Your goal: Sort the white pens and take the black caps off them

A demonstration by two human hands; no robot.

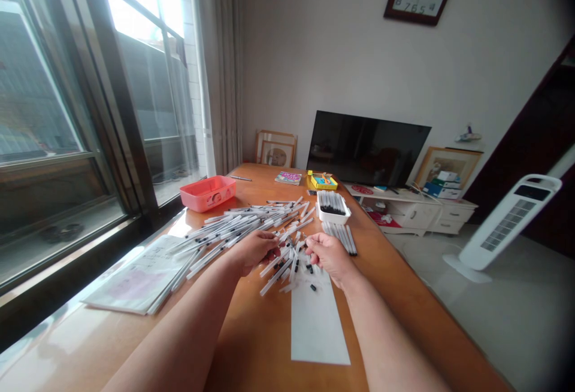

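My left hand (255,249) is closed, fingers curled together over the left side of a small heap of pen parts; what it grips is hidden. Across the heap, my right hand (331,254) pinches thumb and finger together on something too small to make out. Between the hands lie clear pen barrels (275,281) and small black caps (313,288), partly on a white sheet of paper (318,332). Beyond my left hand spreads a larger pile of whitish pens (233,224) with black ends. A row of similar pens (341,236) lies past my right hand.
A white box (335,217) of pens stands at the right edge of the wooden table (251,332). A pink basket (207,194) is at the left, near booklets (135,281). Farther back are a yellow box (324,182) and a colourful booklet (288,178).
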